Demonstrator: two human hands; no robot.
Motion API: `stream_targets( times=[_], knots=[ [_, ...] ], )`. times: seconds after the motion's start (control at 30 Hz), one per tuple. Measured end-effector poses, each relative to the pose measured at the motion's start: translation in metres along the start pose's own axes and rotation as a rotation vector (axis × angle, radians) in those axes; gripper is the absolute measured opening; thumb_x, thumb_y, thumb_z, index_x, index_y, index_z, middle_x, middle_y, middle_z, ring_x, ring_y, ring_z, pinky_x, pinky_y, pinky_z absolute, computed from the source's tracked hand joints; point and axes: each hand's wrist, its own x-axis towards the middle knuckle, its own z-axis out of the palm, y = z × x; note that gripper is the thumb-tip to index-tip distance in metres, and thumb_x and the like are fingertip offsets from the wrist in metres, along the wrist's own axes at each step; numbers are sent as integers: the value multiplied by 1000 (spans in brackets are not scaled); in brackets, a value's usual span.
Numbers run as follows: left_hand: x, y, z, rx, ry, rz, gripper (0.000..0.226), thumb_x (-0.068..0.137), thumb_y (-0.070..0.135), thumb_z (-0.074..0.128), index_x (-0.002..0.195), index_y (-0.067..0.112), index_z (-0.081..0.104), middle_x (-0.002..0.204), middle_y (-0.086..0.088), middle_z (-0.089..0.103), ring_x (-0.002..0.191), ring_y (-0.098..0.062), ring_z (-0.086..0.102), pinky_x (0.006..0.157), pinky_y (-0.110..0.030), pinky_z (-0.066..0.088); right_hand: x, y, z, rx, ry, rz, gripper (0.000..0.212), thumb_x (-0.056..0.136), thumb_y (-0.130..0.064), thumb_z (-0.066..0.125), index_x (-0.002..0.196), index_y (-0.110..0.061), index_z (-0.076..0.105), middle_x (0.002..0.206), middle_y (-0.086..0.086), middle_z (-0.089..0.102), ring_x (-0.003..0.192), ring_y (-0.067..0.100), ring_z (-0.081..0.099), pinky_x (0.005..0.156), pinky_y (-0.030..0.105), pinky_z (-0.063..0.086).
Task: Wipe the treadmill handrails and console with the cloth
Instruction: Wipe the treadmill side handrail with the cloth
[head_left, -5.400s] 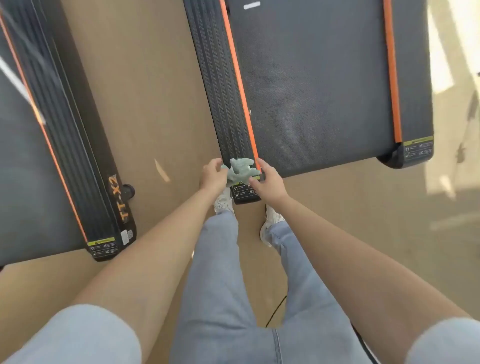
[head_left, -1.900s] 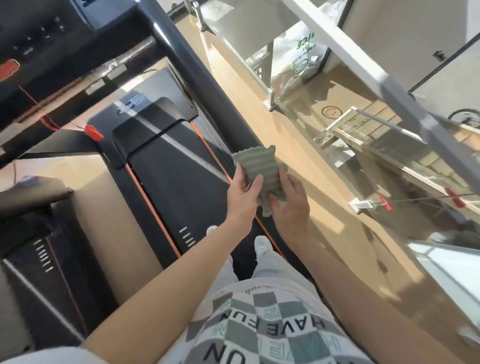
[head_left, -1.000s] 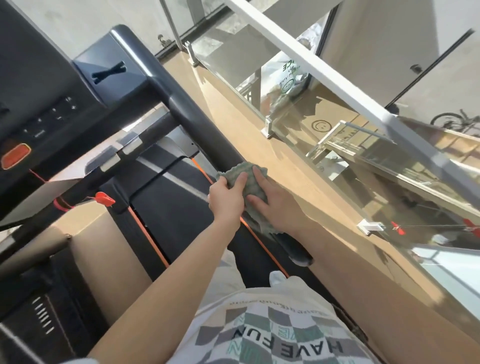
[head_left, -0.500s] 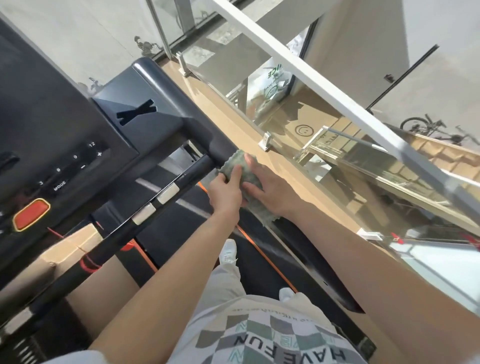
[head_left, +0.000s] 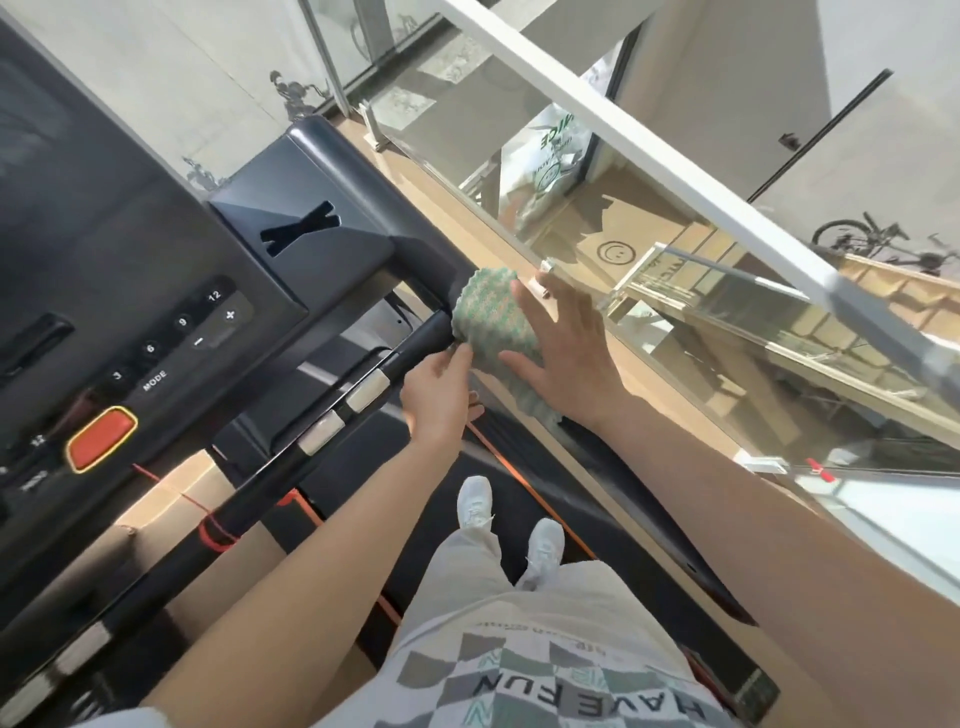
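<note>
From my remote seat I watched the cloth (head_left: 488, 317), a green waffle-textured one, lying just right of centre in the frame. It was draped over the spot where the black crossbar (head_left: 249, 504) met the right handrail (head_left: 665, 540), and a tail of it hung down along that rail.

The right hand (head_left: 566, 348) lay flat on the cloth. Its fingers (head_left: 524, 299) were straight and spread, released rather than clenched, and pressed the fabric against the rail.

The left hand (head_left: 441, 395) sat just below and to the left, with its back to the camera. Its fingers (head_left: 460, 358) reached the cloth's lower-left edge beside the end of the crossbar. I could not tell whether they pinched the fabric or only touched it.

The dark console (head_left: 156, 249) filled the upper left of the frame, with numbered keys and a MODE label. A red stop button (head_left: 101, 439) sat at its lower left edge. Two pale sensor plates (head_left: 366, 389) showed on the crossbar near the left hand.

At lower centre a pair of white shoes (head_left: 474, 501) stood on the black belt (head_left: 511, 493). A glass railing (head_left: 727, 322) with a white top bar ran across the right side.
</note>
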Motion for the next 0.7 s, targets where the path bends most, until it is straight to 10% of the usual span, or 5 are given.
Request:
stream_targets(
  times=[0.13,0.27,0.7],
  knots=[
    [-17,-14,-4,264,187,525,15,94,31,68,108,24,69,102,8,68,87,-9,69,82,-36,60,-39,-2,6,125,118,18,55,83,-20,75,135,-11,57,131,12,56,114,33,52,96,48,49],
    [-5,-14,10,724,-51,1129,41,99,16,57,139,13,60,144,-13,54,134,-29,49,112,-37,41,-54,-7,11,117,111,26,59,87,-14,72,142,-5,53,139,17,56,124,34,52,102,44,48],
    [74,59,-9,1236,-76,1158,52,108,46,32,149,19,49,161,-12,38,153,-29,27,126,-43,22,47,-30,9,334,-207,210,61,102,-31,51,158,-22,27,163,0,32,143,24,38,113,37,35]
  ],
)
